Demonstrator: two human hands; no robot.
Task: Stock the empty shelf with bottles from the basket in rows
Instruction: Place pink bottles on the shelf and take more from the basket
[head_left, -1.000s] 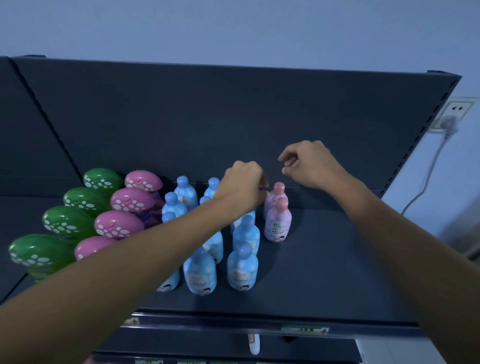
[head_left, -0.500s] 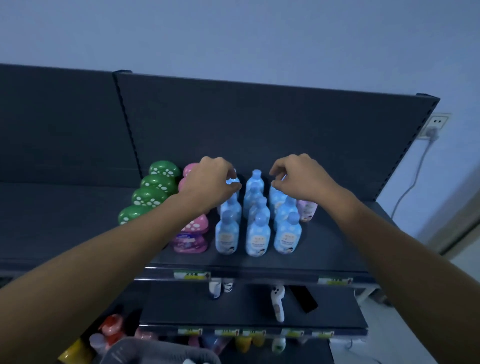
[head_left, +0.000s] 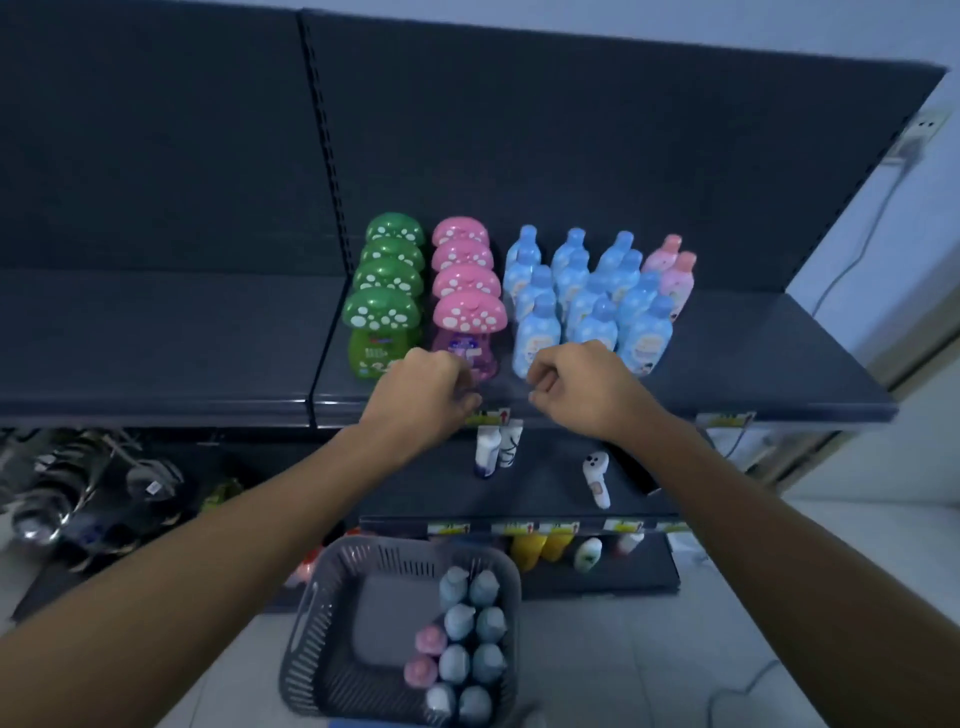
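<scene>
Head view. Shows left hand (head_left: 427, 396) and right hand (head_left: 577, 385) side by side over front edge of shelf (head_left: 779, 358), each curled into a fist with nothing seen inside. Notes blue bottles (head_left: 587, 291) upright on shelf in three rows just behind right hand, two pink bottles (head_left: 675, 270) at their right, green mushroom-cap bottles (head_left: 387, 291) and pink mushroom-cap bottles (head_left: 467, 291) in single files at left. Finds basket (head_left: 322, 608) on floor below, further bottles (head_left: 472, 629) standing along its right side.

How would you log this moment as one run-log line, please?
left hand: curled, empty | right hand: curled, empty | shelf: bottle rows standing | basket: spare bottles inside
</scene>
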